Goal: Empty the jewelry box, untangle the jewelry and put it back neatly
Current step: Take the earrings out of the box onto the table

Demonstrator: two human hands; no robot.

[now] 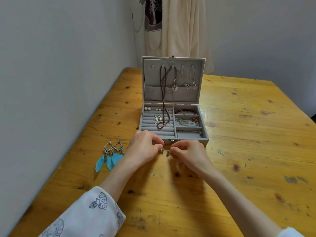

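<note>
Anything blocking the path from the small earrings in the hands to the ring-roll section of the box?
Mostly clear: the small earrings sit just before the jewelry box. The dark bead necklace drapes over the ring rolls; the front rows stay free.

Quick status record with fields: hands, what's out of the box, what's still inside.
left hand: pinches a small earring
right hand: pinches a second small earring
out on table: pair of blue feather earrings, left of the hands
jewelry box: open, not yet emptied
lid: necklaces hang, dark beaded necklace trails onto ring rolls
right compartments: bracelets
</note>
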